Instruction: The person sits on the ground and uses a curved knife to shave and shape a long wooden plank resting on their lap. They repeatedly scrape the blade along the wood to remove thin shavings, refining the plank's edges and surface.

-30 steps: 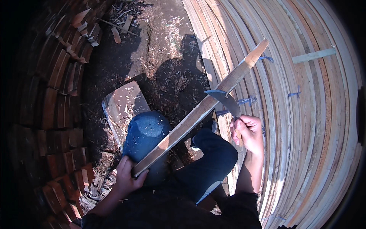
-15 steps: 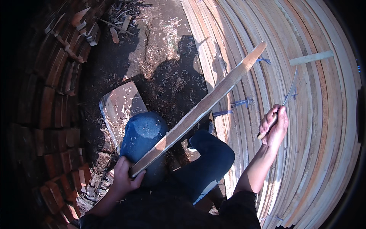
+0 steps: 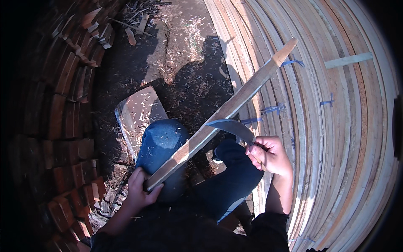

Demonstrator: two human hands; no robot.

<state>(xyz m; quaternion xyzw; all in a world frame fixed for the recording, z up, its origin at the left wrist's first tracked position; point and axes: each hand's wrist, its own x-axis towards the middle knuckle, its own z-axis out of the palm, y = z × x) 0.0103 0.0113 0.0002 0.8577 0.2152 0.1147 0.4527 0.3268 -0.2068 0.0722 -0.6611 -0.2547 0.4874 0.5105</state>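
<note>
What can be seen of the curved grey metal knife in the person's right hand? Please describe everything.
The curved grey metal knife has a sickle-like blade, bowed away from the person and narrowing to a tip that points left. Its short tan handle, apparently wood, is mostly hidden in the closed right hand. The blade's outer part crosses the middle of the long brown wooden strip in view; whether its edge touches the wood cannot be told.

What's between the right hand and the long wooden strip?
In the head view, a curved blade runs from the right hand, its tip overlapping the wooden strip.
</note>
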